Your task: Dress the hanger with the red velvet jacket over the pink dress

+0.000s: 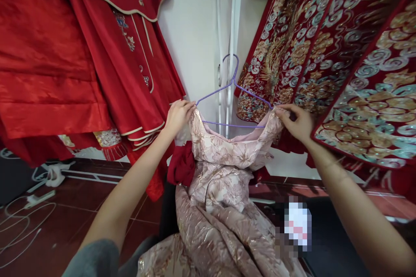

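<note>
A pale pink brocade dress point(224, 173) hangs from a thin purple wire hanger point(231, 86) in front of me and trails down toward my lap. My left hand point(178, 114) is closed on the dress's left shoulder at the hanger's left end. My right hand point(297, 122) pinches the right shoulder at the hanger's other end. A dark red piece of cloth point(182, 165) sits beside the dress under my left wrist.
Plain red satin garments point(65, 52) hang at the left. Red robes with gold and teal embroidery point(341, 52) hang at the right, close over my right forearm. A white wall point(195, 30) is behind. White cables and a power strip point(35, 199) lie on the dark red floor.
</note>
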A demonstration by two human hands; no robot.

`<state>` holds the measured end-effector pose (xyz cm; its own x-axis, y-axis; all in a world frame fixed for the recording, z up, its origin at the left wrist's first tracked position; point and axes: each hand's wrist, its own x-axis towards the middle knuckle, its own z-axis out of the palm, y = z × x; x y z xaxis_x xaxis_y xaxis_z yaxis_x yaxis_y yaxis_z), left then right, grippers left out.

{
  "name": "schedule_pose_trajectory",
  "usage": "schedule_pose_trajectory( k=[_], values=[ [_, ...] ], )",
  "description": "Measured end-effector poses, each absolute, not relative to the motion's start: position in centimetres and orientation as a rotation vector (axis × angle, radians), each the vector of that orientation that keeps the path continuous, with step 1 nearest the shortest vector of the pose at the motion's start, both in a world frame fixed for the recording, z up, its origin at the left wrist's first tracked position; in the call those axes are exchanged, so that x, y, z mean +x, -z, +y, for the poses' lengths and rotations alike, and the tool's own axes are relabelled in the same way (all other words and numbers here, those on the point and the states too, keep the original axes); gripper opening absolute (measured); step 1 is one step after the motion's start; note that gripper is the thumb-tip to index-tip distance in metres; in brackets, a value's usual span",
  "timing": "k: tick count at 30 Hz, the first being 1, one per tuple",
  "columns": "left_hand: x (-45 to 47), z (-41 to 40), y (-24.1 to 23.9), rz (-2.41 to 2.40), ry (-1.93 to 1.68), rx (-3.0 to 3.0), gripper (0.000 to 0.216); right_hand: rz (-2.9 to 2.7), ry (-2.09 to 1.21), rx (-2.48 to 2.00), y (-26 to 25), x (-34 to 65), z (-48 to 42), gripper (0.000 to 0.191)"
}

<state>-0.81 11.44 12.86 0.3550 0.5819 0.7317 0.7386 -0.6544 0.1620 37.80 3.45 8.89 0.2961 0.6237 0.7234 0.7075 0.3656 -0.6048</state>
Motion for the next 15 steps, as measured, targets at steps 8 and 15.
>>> schedule_pose_trajectory(
  k=[8,15],
  values=[
    [-2.5,11.1,-13.1,-1.217,1.433,-2.369,0.033,-1.201,0.009,-1.156,-8.8,38.6,4.6,0.012],
    [-4.8,12.2,-9.0,-1.749,1.454,-2.311,0.015,-0.864,-0.039,-1.297,-6.0,38.3,3.4,0.008]
  ],
)
